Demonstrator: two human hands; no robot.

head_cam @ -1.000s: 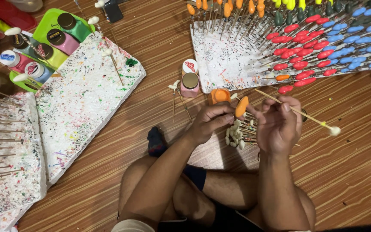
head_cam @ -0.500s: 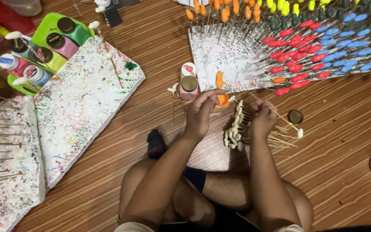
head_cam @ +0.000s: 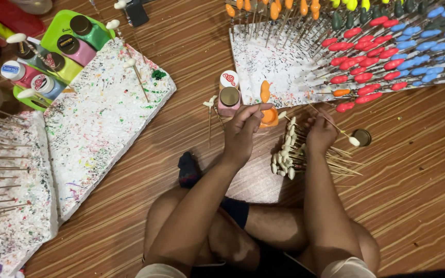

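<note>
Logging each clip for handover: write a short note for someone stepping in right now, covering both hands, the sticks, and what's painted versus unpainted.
Left hand: over the small orange paint pot, fingers around a stick with an orange-coated tip.
Right hand: pinching a thin stick with a white tip.
Done: many tips in orange, yellow, green, red and blue stand in the foam board.
Left: a pile of white-tipped sticks lies on the floor between the hands.
</note>
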